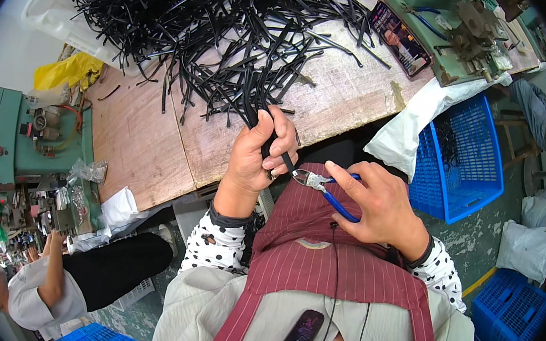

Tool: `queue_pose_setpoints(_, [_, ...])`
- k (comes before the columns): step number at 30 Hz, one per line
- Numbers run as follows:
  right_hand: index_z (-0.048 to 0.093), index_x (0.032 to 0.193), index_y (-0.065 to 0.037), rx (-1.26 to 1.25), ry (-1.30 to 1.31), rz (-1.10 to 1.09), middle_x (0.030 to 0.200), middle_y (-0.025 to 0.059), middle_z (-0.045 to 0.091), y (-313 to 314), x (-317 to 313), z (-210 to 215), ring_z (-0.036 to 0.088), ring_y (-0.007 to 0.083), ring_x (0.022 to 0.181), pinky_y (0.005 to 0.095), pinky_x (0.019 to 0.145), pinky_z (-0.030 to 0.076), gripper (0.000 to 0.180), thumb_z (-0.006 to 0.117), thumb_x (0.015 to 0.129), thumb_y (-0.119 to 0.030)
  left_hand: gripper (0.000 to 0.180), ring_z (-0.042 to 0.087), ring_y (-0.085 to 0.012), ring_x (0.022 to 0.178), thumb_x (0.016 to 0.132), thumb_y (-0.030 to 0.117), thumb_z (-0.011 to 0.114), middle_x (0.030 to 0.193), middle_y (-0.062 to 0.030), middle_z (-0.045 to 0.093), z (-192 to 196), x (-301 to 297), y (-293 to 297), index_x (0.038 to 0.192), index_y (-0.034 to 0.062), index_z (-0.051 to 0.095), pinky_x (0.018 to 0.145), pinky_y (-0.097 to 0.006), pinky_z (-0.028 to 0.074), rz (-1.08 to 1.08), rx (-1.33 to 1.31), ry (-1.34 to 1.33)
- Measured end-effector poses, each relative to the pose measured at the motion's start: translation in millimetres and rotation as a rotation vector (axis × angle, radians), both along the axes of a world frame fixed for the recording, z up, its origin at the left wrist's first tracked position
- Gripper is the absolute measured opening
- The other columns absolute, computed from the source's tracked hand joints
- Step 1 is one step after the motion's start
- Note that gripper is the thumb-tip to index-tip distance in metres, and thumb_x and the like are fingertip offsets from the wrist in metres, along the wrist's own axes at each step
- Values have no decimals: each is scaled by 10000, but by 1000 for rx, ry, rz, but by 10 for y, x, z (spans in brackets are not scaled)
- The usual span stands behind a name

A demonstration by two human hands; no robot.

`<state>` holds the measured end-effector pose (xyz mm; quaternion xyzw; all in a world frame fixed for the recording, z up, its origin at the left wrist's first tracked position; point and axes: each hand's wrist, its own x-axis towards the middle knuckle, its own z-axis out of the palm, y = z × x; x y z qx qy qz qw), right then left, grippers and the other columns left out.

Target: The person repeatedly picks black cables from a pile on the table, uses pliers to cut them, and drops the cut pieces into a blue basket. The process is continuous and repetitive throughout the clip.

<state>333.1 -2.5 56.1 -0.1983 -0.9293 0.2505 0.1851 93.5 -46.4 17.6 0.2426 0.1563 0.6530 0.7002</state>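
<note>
My left hand [259,157] is closed around a bundle of thin black plastic strips [258,119] at the near edge of the wooden table [143,151]. The strips run up from my fist into a big tangled heap of black strips [230,27] on the table. My right hand [378,202] grips blue-handled cutting pliers [323,188]. The pliers' metal jaws sit at the lower end of a strip that sticks out below my left fist. Both hands hover over my lap, which a dark red striped apron [316,253] covers.
A phone [399,38] lies on the table's right side beside a green machine [464,14]. A blue crate [463,155] stands below the table at right. Another green machine [36,157] and a seated person [63,282] are at left. More blue crates sit on the floor.
</note>
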Motion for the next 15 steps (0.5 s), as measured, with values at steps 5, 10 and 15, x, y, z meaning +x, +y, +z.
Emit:
queue_pose_setpoints(5, [529, 1336, -113, -105, 37, -16, 876, 86, 540, 12, 15, -73, 575, 251, 695, 354, 600, 487, 768, 793, 617, -170, 354, 298, -46, 417, 1021, 409, 398, 618, 7, 406, 53, 155, -48, 882, 92, 473, 393, -217, 322, 320, -1, 80])
queue_pose_setpoints(10, [520, 1351, -103, -278, 83, -70, 849, 94, 561, -48, 11, -140, 610, 254, 695, 351, 633, 506, 787, 802, 621, -179, 350, 335, -71, 466, 998, 415, 464, 652, -42, 439, 25, 394, -151, 903, 78, 457, 426, -219, 341, 750, 151, 417])
queue_pose_setpoints(15, [514, 1359, -87, -452, 68, -74, 874, 109, 585, -90, 1, -147, 620, 243, 740, 331, 694, 504, 822, 822, 602, -174, 366, 344, -84, 487, 992, 439, 451, 658, -39, 416, 7, 510, -195, 929, 78, 435, 447, -232, 348, 942, 255, 798])
